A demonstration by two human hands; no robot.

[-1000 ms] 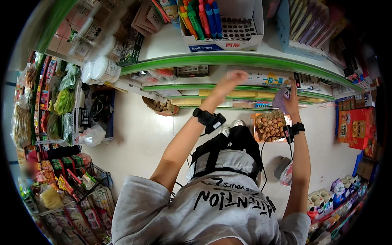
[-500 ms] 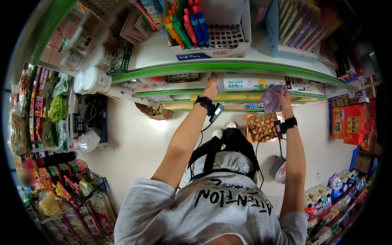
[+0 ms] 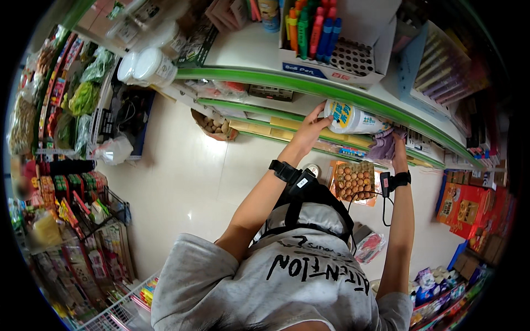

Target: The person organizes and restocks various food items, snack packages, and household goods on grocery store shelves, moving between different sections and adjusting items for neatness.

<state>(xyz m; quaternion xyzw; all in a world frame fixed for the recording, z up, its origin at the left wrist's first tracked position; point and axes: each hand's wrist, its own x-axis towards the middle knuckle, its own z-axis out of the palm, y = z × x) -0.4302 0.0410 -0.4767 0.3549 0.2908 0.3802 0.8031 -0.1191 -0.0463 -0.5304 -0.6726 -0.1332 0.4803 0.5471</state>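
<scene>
My left hand grips the left end of a white cylindrical package with blue and yellow print. That package lies tilted at the front of the shelf just under the upper green-edged board, its left end toward me. At its right end, my right hand is closed on a crumpled purple cloth. The cloth is beside the package, and I cannot tell whether it presses on it. Dark straps with small devices sit on both wrists.
Above, the shelf carries a box of coloured pens and white lidded tubs. Below are a tray of eggs and a brown bag on the floor. Red boxes stand at the right, bagged greens at the left.
The package's left end has come forward and its printed side has turned. My left hand moved from behind its end to grip it. The cloth and right hand shifted slightly right and down.
</scene>
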